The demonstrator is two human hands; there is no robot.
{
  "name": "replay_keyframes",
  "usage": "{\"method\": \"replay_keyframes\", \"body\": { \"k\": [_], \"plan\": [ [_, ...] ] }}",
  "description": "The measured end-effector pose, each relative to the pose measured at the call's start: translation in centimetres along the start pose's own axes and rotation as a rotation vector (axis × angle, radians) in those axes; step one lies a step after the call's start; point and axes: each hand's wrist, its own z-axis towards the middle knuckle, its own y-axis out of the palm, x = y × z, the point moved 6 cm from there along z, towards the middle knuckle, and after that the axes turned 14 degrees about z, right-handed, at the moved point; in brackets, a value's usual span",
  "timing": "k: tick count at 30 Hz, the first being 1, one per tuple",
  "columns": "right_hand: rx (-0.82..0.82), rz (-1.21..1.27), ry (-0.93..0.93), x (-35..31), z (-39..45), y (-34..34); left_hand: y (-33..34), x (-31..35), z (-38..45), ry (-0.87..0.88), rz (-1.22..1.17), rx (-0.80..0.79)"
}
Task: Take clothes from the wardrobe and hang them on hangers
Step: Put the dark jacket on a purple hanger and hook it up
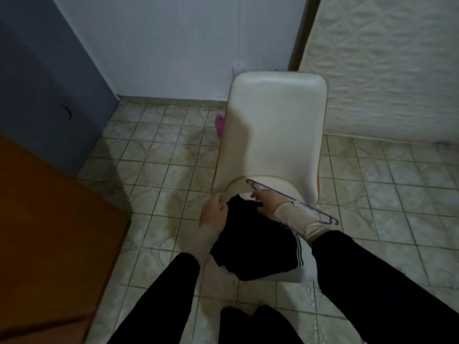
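Note:
A black garment (250,242) with white side stripes lies on the seat of a white chair (273,125). My left hand (213,209) grips the garment's upper left edge with curled fingers. On the garment's upper right edge rests my right hand (264,198), its fingers curled into the cloth. A purple hanger (325,216) lies slanted across the seat, partly hidden under my right wrist.
A brown wooden panel (47,232) stands at the left. A grey door (44,78) is behind it. A mattress (387,65) leans on the wall at the right. A pink bottle (219,125) stands on the tiled floor (159,155) behind the chair.

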Motion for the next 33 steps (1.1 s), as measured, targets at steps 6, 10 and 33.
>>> {"method": "replay_keyframes", "body": {
  "k": [6,10,33],
  "plan": [
    [-0.027,0.033,0.067,2.9,4.8,4.5,4.9,-4.7,4.0,-0.049,-0.017,-0.036],
    [0.033,0.09,0.097,4.5,7.9,7.2,7.7,-7.4,6.8,-0.027,-0.054,-0.029],
    [0.511,0.509,-0.041,3.6,11.2,0.2,4.0,-4.2,11.8,0.007,-0.472,0.166]
  ]
}}
